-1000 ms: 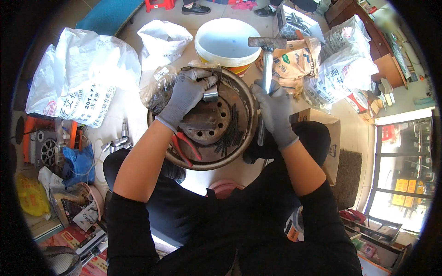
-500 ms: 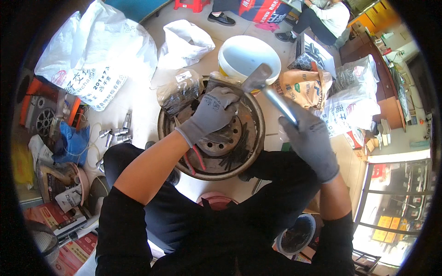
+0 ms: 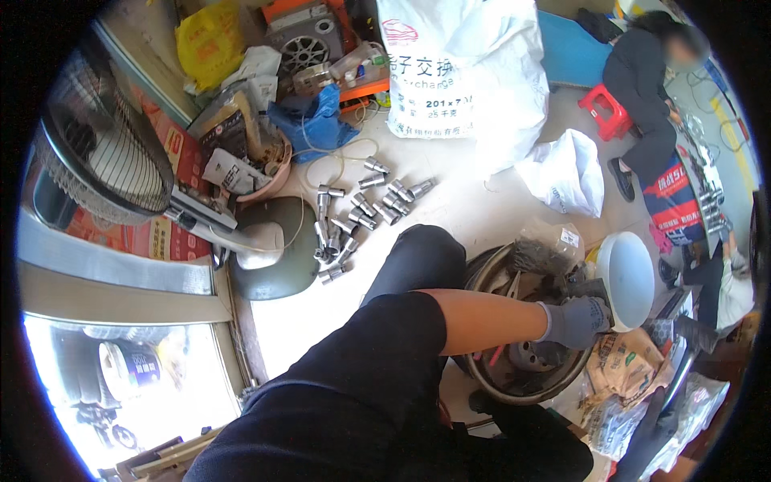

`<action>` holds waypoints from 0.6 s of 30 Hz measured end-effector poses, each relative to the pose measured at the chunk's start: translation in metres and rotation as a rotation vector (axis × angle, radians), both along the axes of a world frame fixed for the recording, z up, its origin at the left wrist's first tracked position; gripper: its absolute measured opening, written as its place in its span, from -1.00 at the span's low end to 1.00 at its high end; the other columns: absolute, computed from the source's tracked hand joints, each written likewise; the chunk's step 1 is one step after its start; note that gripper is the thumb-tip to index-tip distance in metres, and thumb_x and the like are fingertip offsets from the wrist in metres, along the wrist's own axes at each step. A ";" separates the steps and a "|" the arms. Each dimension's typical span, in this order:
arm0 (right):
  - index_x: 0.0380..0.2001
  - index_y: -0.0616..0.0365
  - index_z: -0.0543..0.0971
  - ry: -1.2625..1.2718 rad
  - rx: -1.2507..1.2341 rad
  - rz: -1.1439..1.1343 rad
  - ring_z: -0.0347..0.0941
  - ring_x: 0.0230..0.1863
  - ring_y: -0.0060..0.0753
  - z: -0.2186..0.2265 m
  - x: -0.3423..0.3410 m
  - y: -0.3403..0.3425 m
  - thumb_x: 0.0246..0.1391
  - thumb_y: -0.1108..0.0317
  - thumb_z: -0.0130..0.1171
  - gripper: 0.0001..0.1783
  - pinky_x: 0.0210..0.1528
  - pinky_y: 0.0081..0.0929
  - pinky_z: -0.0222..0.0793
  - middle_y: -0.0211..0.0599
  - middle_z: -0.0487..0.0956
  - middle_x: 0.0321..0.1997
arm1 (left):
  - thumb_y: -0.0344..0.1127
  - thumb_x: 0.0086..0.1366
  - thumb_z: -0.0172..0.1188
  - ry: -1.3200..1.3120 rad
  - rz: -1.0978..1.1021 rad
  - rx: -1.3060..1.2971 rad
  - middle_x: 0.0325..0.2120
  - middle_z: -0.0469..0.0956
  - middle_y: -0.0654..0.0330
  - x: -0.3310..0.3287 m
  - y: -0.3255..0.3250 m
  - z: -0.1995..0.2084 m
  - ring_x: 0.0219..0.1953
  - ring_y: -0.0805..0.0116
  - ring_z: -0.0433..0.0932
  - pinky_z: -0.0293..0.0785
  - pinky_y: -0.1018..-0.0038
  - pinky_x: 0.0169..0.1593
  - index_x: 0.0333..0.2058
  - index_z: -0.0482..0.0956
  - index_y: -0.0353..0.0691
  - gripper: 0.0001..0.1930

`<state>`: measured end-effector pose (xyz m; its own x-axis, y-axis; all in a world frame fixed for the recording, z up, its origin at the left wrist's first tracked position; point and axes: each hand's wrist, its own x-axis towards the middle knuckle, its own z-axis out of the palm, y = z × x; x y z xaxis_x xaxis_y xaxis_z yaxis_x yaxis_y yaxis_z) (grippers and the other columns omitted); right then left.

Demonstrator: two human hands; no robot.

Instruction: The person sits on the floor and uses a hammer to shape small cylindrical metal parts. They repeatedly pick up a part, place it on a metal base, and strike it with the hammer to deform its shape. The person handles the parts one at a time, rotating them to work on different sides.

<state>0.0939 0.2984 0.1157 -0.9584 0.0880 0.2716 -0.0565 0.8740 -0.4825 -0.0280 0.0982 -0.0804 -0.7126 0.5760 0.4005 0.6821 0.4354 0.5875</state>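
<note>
My left hand (image 3: 577,321), in a grey glove, is closed over the far right part of a worn metal wheel rim (image 3: 578,387). Its fingers curl beside a dark metal block (image 3: 592,291); whatever they grip is hidden. My right hand (image 3: 652,430), also gloved and partly in shadow, is wrapped around a hammer (image 3: 679,386) raised at the right. The hammer's head points up, away from the rim. Red-handled pliers (image 3: 496,355) lie inside the rim, partly under my left forearm. A clear plastic bag of dark pieces (image 3: 550,247) rests on the rim's far side.
Several shiny metal cylinders (image 3: 357,213) lie on the floor left of my knee. Beyond the rim stand a white bucket (image 3: 630,277) and white sacks (image 3: 466,72). A brown paper bag (image 3: 630,365) is at right, a fan (image 3: 112,153) at left. Other people sit at the far right.
The view has swung left, so the rim and both hands now appear farther right. My left hand stays at the rim; the hammer is still in my right hand.
</note>
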 end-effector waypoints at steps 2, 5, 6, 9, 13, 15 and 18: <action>0.23 0.36 0.40 -0.161 0.218 -0.054 0.46 -0.29 -0.23 -0.006 0.000 0.002 0.37 0.11 0.05 -0.43 -0.17 -0.26 0.39 0.02 0.57 -0.17 | -0.25 0.04 0.21 0.038 0.005 -0.009 -0.25 0.53 0.04 0.001 0.001 0.001 -0.13 0.00 0.49 0.51 0.10 -0.11 -0.28 0.66 -0.23 -0.73; 0.25 0.31 0.39 -0.261 0.541 0.132 0.55 -0.12 -0.01 -0.017 -0.005 0.000 0.34 0.24 0.05 -0.48 -0.06 -0.11 0.39 0.23 0.54 -0.03 | -0.25 0.04 0.21 0.010 0.019 -0.011 -0.26 0.53 0.01 0.000 0.002 0.000 -0.14 0.01 0.49 0.51 0.10 -0.11 -0.28 0.65 -0.22 -0.73; 0.26 0.31 0.39 -0.273 0.566 0.217 0.55 -0.08 0.02 -0.018 -0.005 -0.001 0.34 0.28 0.04 -0.50 -0.03 -0.09 0.39 0.24 0.54 0.01 | -0.25 0.04 0.21 0.006 0.015 -0.015 -0.27 0.53 0.01 0.000 0.004 -0.002 -0.16 0.02 0.50 0.51 0.11 -0.12 -0.29 0.65 -0.22 -0.73; 0.17 0.30 0.47 0.015 0.208 0.169 0.51 -0.19 -0.26 -0.002 -0.001 -0.003 0.31 0.32 0.10 -0.58 -0.14 -0.30 0.41 -0.05 0.60 -0.12 | -0.24 0.04 0.20 0.112 0.085 0.108 -0.31 0.56 0.02 0.003 0.008 -0.008 -0.22 0.06 0.52 0.51 0.14 -0.11 -0.32 0.63 -0.19 -0.77; -0.03 0.25 0.54 0.003 0.047 -0.151 0.38 -0.43 -0.38 0.007 0.006 -0.008 0.26 0.26 0.20 -0.68 -0.39 -0.32 0.34 -0.29 0.52 -0.45 | -0.18 -0.02 0.26 0.229 0.033 0.154 -0.31 0.63 0.07 0.001 0.003 -0.013 -0.14 0.06 0.56 0.51 0.20 -0.05 -0.30 0.66 -0.14 -0.71; 0.10 0.18 0.48 -0.164 0.362 0.112 0.56 -0.38 -0.18 0.000 0.008 -0.007 0.21 0.29 0.18 -0.59 -0.35 -0.24 0.47 -0.15 0.58 -0.44 | -0.13 -0.03 0.36 0.171 -0.001 0.346 -0.27 0.61 0.04 0.002 -0.007 -0.010 -0.11 0.03 0.54 0.47 0.14 0.02 -0.32 0.65 -0.23 -0.66; 0.23 0.13 0.42 -0.226 0.441 0.219 0.59 -0.28 0.12 -0.012 0.010 -0.009 0.21 0.25 0.19 -0.46 -0.25 -0.08 0.49 0.11 0.61 -0.27 | -0.26 0.16 0.18 0.134 -0.008 0.194 -0.23 0.58 0.03 0.005 -0.016 0.005 -0.07 0.05 0.52 0.47 0.18 0.04 -0.24 0.62 -0.25 -0.76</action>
<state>0.1043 0.2897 0.1040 -0.9803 -0.1960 0.0228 -0.1973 0.9758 -0.0937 -0.0226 0.0821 -0.0757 -0.6410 0.4847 0.5951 0.7629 0.3174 0.5632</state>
